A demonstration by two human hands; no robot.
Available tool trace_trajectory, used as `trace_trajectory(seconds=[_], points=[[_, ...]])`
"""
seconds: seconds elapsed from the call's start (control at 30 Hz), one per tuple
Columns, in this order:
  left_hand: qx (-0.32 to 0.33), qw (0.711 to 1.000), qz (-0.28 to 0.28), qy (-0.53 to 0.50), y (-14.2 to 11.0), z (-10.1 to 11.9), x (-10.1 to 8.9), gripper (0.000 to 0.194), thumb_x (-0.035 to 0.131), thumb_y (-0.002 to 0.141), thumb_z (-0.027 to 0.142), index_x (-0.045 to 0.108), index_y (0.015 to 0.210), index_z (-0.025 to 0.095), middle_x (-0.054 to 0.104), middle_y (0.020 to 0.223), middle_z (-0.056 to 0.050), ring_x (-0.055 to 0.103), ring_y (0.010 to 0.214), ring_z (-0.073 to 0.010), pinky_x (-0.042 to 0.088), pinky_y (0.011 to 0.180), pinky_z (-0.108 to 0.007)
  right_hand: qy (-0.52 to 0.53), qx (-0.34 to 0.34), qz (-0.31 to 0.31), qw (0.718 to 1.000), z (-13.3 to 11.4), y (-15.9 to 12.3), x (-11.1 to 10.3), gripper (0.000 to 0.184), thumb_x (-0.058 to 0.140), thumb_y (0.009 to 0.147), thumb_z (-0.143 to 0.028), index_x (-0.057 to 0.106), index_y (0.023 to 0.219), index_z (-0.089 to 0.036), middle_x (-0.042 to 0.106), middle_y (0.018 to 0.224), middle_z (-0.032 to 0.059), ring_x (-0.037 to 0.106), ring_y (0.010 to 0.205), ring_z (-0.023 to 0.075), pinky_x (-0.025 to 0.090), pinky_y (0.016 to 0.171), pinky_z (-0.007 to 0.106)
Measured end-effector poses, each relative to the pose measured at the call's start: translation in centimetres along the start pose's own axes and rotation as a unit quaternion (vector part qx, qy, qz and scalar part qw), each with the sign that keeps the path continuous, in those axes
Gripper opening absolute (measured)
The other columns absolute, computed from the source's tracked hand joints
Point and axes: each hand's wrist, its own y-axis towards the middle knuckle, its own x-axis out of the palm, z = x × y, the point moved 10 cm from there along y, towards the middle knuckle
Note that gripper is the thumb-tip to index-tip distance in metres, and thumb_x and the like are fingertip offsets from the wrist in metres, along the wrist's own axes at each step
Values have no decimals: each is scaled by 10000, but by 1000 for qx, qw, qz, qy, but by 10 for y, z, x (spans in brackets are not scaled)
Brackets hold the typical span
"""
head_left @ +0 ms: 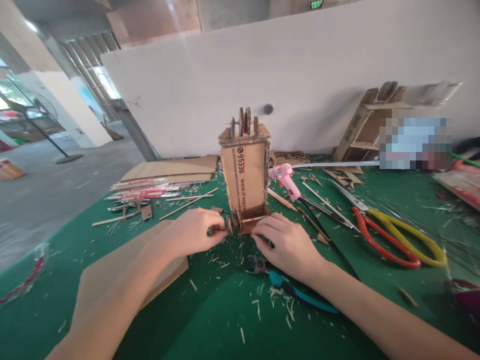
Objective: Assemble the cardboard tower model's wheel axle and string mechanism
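Across the green counter (210, 320), I see the cardboard tower (255, 172) standing with its long axis upright, just beyond my grips and between them. My right hand (290, 245) is nearer, its fingertips at the right front of the tower's base; I can't tell whether they close on anything. My left hand (193, 230) has a narrow grip, pinching the small disc (229, 224) just left of the base.

Flat-topped desk (187, 320): green
Tall brown cardboard tower (253, 175): black print, thin red thread (245, 155)
Pistol-shaped plastic glue gun (289, 185): pink
Large metal scissors (369, 233): one red loop handle, one yellow
Slim metal cutters (296, 291): teal grips, dark inset
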Motion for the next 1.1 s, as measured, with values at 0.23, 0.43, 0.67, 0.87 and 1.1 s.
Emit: trace_trajectory(seconds=[0.23, 0.43, 0.67, 0.87, 1.1], points=[[-3, 1000, 13, 0, -1, -1, -4, 108, 556, 825, 286, 557, 758, 201, 580, 754, 10, 530, 678, -142, 392, 598, -277, -17, 4, -10, 1000, 0, 0, 2, 198, 463, 903, -207, 648, 836, -189, 634, 878, 38, 548, 838, 165, 455, 733, 291], [2, 994, 109, -4, -4, 12, -22, 306, 583, 814, 333, 502, 1077, 199, 530, 914, -33, 530, 784, -171, 441, 666, -309, -26, -7, -25, 999, -2, 0, 4, 192, 456, 908, -216, 640, 855, -202, 612, 853, 37, 541, 821, 166, 454, 702, 280], [52, 981, 182, 40, 0, 40, -13, 189, 500, 892, 205, 592, 1056, 217, 477, 870, -31, 492, 812, -169, 440, 738, -328, -14, -17, -23, 1000, -3, 1, 6, 204, 450, 917, -215, 652, 910, -189, 620, 878, 51, 551, 863, 171, 470, 735, 280], [64, 977, 204, 27, 0, 44, -12, 126, 482, 916, 193, 608, 923, 187, 478, 853, -33, 484, 792, -158, 435, 723, -319, -6, -20, -17, 1000, -3, 1, 5, 192, 460, 908, -201, 652, 916, -180, 627, 875, 56, 560, 848, 165, 472, 743, 283], [130, 955, 237, 120, -8, 61, -20, 143, 476, 933, 152, 590, 1009, 193, 583, 1136, -64, 473, 1091, -221, 392, 896, -391, -11, -21, -18, 1000, -4, 3, 5, 194, 421, 928, -217, 609, 900, -175, 616, 869, 52, 547, 830, 169, 440, 697, 280]])
